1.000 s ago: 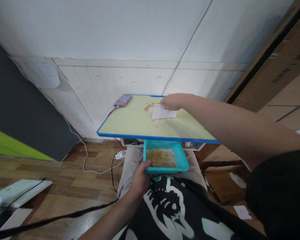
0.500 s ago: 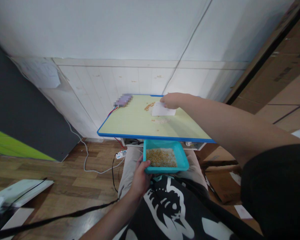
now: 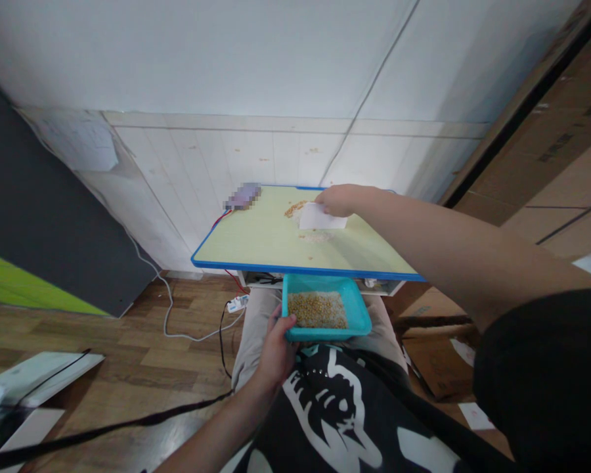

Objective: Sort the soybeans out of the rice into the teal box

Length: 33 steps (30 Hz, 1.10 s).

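My left hand (image 3: 280,345) grips the near left corner of a turquoise plastic tray (image 3: 359,316), thumb over the rim. Inside lie yellowish beans (image 3: 320,309) mixed with white grains like rice. The tray sits at my lap, just under the table's front edge. Over the table, my right hand (image 3: 339,199) is closed on a white card (image 3: 322,217), which stands tilted on the tabletop. Left of the card is a small pile of orange-yellow kernels (image 3: 295,208). A thin scatter of pale grains (image 3: 316,236) lies in front of it.
The pale yellow table (image 3: 246,236) has a blue edge and stands against a white wall. A blurred-out purple object (image 3: 243,196) lies at its back left corner. Cardboard boxes (image 3: 546,171) rise on the right. A power strip (image 3: 238,303) and cables lie on the floor.
Almost nothing differs. Both hands keep their hold, and the card and tray stay nearly in place; the view has shifted very slightly.
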Each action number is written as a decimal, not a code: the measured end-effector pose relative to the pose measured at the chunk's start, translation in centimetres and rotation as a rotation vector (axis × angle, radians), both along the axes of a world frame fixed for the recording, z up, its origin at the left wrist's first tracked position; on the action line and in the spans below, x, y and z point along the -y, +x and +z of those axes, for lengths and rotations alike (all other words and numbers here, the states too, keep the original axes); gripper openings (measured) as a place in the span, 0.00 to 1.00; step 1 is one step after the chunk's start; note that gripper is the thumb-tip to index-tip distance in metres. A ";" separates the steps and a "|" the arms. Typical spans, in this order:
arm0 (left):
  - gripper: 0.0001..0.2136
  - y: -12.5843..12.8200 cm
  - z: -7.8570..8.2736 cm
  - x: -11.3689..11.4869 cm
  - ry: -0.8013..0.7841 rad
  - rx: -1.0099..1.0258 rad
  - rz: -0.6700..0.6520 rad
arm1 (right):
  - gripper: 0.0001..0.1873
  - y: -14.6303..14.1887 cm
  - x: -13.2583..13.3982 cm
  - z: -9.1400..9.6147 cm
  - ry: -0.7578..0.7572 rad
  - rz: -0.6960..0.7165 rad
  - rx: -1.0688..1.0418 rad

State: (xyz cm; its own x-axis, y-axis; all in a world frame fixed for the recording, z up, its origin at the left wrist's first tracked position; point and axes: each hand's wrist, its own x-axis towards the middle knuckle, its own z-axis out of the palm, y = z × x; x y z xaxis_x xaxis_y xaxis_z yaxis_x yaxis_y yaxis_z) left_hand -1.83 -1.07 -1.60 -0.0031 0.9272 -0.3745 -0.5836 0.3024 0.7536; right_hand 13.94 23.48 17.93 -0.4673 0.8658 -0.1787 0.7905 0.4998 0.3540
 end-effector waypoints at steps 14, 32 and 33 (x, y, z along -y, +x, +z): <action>0.31 0.2 0.1 0.0 -0.016 0.057 0.025 | 0.25 0.2 3.2 1.2 -0.072 -0.043 -0.016; 0.31 0.0 0.3 0.1 -0.055 0.087 0.040 | 0.23 -2.3 1.1 0.4 0.065 0.032 0.001; 0.30 0.0 0.2 0.1 -0.056 0.079 0.039 | 0.23 -2.7 1.0 0.3 0.066 0.034 0.004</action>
